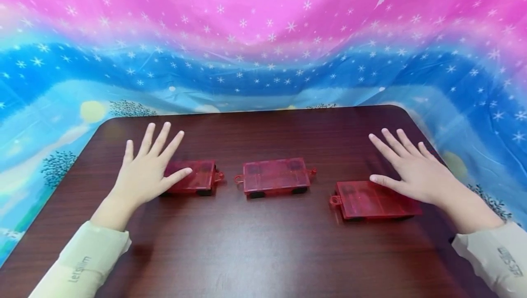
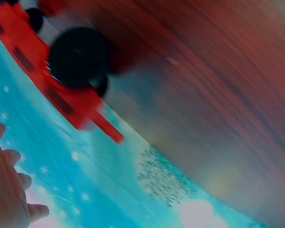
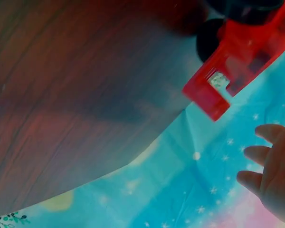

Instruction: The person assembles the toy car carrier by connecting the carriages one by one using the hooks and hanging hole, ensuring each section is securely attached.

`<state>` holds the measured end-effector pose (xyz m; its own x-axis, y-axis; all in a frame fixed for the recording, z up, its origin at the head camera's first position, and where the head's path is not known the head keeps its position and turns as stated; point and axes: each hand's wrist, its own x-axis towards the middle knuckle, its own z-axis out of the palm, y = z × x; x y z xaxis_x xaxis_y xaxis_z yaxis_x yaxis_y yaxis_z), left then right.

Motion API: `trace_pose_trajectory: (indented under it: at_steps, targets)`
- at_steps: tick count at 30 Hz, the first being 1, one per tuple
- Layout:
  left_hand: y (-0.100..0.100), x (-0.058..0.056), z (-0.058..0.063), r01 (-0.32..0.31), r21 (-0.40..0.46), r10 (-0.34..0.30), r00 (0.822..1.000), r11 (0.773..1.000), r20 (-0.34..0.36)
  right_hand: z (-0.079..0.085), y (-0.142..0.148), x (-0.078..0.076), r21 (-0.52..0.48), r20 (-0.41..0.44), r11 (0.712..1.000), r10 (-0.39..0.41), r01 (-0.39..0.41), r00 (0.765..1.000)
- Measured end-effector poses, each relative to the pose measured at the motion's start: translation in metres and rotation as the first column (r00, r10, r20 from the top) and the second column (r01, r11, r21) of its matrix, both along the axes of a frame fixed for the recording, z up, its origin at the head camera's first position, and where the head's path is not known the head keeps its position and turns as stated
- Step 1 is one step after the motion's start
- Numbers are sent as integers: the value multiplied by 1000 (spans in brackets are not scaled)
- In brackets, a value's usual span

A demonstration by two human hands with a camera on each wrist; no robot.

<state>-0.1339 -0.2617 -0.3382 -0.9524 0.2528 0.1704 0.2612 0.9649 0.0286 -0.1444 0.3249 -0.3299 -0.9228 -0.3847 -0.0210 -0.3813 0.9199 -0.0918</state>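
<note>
Behind everything hangs a pink-and-blue cloth backdrop (image 1: 247, 28) printed with white snowflakes. Before it stands a dark reddish-brown wood-grain table (image 1: 247, 252) with rounded far corners. A person's arms reach over it in a pale left sleeve (image 1: 82, 261) and a pale right sleeve (image 1: 498, 257), both with dark lettering. The left hand (image 1: 142, 174) and right hand (image 1: 420, 177) have their fingers spread, gripping nothing.

Three translucent red plastic toy wagons lie apart in a row on the table: the left wagon (image 1: 202, 174), partly hidden by the left hand; the middle wagon (image 1: 276, 177), between the hands; and the right wagon (image 1: 370, 202), nearer the person and partly covered by the right hand. In the wrist views, fingers and wagons appear apart. Black wheels (image 1: 257, 194) show beneath the middle wagon. Smallest are its red end couplings (image 1: 239, 178), joined to neither neighbour.
</note>
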Motion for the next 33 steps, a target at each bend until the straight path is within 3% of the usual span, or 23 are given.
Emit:
trace_pose_trajectory:
  at_steps: [8,16,23,28,33]
  targets:
    - [31,-4,-3,88,-11,-87,995,996,39,-1,-11,10,-91,136,992,95,-83,986]
    - [64,-6,-1,210,60,-214,974,976,73,-6,-20,19,-162,140,969,209,-185,968]
    - [92,-8,1,303,117,-314,945,946,90,-9,-26,24,-218,207,960,220,-175,953]
    - [105,-12,-3,372,177,-395,912,911,115,-11,-28,25,-206,234,963,223,-176,946]
    - [114,-16,-9,401,225,-442,879,888,180,-11,-27,27,-174,219,965,232,-196,948]
